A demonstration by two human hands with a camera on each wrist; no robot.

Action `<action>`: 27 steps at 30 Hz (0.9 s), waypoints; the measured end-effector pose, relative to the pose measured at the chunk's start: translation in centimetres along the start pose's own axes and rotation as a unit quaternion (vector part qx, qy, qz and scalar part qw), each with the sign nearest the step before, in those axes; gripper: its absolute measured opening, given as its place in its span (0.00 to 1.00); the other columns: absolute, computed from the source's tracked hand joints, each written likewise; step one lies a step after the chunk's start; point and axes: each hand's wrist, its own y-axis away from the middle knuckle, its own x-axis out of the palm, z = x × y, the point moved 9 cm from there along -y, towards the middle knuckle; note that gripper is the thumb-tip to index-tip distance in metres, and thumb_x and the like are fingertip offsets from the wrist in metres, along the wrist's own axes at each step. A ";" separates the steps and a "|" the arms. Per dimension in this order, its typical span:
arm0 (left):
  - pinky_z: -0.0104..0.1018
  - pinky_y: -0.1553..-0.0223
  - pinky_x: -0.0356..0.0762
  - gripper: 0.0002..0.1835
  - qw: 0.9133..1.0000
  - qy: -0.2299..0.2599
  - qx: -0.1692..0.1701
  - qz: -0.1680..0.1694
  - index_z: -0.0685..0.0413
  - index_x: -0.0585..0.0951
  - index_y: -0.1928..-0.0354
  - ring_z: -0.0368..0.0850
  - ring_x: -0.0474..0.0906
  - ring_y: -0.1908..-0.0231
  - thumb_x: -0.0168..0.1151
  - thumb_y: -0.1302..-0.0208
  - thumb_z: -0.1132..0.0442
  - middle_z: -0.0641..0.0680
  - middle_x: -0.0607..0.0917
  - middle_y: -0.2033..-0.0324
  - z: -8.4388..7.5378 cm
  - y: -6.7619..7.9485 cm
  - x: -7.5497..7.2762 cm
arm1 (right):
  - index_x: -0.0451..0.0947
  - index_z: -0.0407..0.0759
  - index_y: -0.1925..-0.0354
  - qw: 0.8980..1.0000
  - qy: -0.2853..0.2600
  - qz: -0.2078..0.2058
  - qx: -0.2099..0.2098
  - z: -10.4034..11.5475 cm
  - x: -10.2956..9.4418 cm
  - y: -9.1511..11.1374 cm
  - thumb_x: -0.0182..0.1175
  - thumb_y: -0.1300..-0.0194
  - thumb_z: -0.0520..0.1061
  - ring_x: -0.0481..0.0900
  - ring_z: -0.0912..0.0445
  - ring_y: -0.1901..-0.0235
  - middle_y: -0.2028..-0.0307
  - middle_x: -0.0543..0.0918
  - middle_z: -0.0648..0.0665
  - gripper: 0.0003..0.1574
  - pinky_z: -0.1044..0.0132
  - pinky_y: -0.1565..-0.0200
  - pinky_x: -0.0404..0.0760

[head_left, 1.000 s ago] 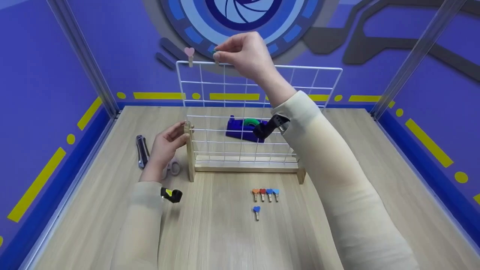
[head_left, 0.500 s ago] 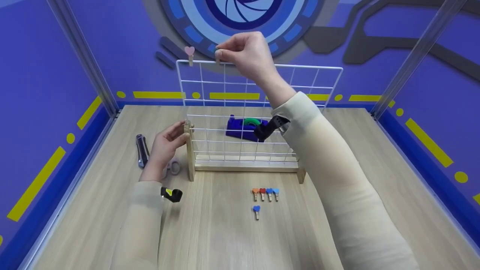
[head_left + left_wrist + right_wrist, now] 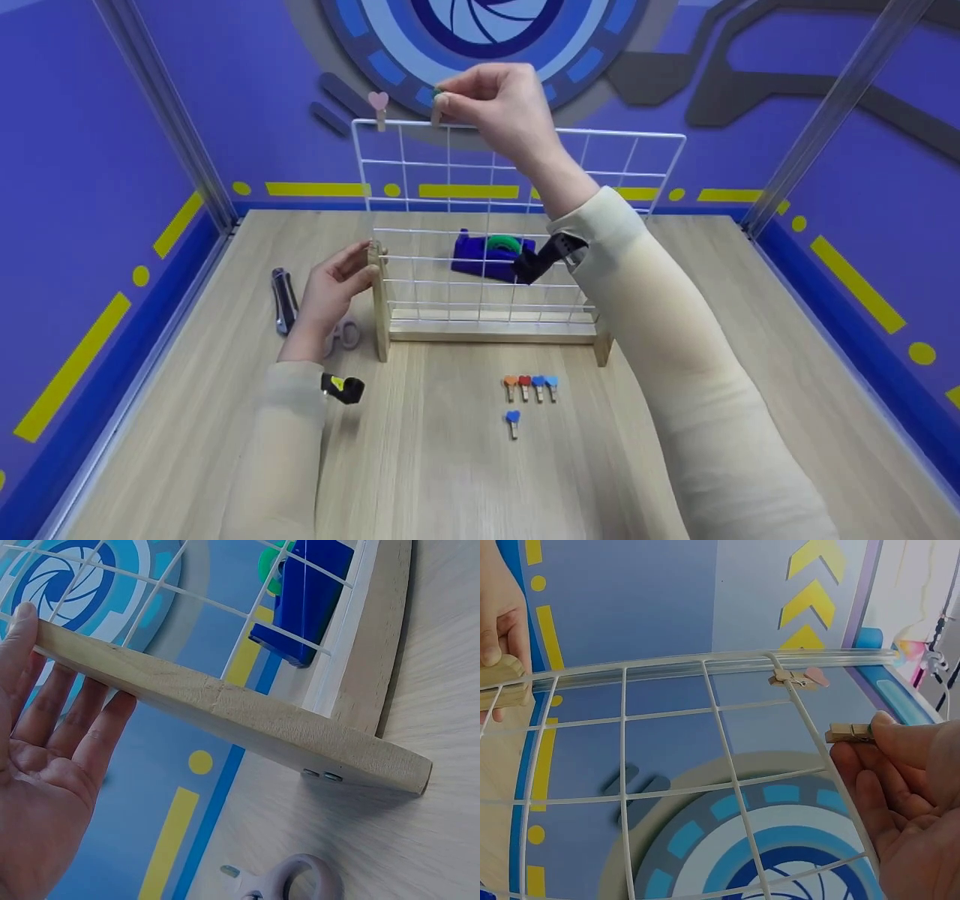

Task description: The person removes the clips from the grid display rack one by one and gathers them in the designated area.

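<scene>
My right hand [image 3: 506,112] pinches a small wooden clothespin [image 3: 849,733] between thumb and fingers, at the top wire of a white wire grid [image 3: 491,161]. A bit of green shows on the clothespin at my fingertips in the head view. To its left, a clothespin with a pink heart [image 3: 379,101] stands clipped on the same wire. My left hand [image 3: 330,292] grips the top of the stand's left wooden upright [image 3: 217,705], thumb on one side and fingers on the other.
Below the grid on the table lie several heart clothespins: orange [image 3: 511,386], red [image 3: 525,386], blue and light blue, with another blue one [image 3: 513,424] nearer. Behind the grid is a blue tape dispenser [image 3: 480,259]. Scissors [image 3: 347,334] and a dark-handled tool [image 3: 283,300] lie left.
My right hand has shifted slightly to the right with the clothespin, which shows more clearly at the top wire. The left hand stays in place on the upright.
</scene>
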 end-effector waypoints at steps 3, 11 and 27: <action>0.27 0.44 0.85 0.29 1.000 0.003 -0.001 -0.002 0.61 0.71 0.27 0.29 0.83 0.47 0.64 0.28 0.67 0.62 0.81 0.35 0.0 0.0 0.0 | 0.89 0.39 0.56 1.000 -0.029 0.005 -0.001 -0.1 -0.1 0.3 0.70 0.32 0.44 0.89 0.56 0.59 0.59 0.91 0.43 0.10 0.68 0.48 0.87; 0.29 0.44 0.85 0.28 1.000 0.013 -0.001 -0.006 0.60 0.72 0.28 0.29 0.83 0.48 0.64 0.28 0.68 0.58 0.83 0.37 0.0 0.0 0.0 | 0.89 0.37 0.57 0.998 -0.063 0.031 0.003 -0.6 -0.3 2.5 0.70 0.33 0.42 0.89 0.55 0.62 0.63 0.92 0.44 0.09 0.65 0.48 0.89; 0.29 0.41 0.83 0.30 1.000 0.011 -0.006 0.003 0.58 0.71 0.27 0.33 0.83 0.45 0.65 0.28 0.63 0.51 0.85 0.39 0.1 0.2 0.1 | 0.86 0.37 0.51 0.996 -0.056 0.057 0.031 -6.5 -1.5 9.2 0.70 0.32 0.41 0.89 0.56 0.68 0.63 0.92 0.44 0.13 0.64 0.60 0.91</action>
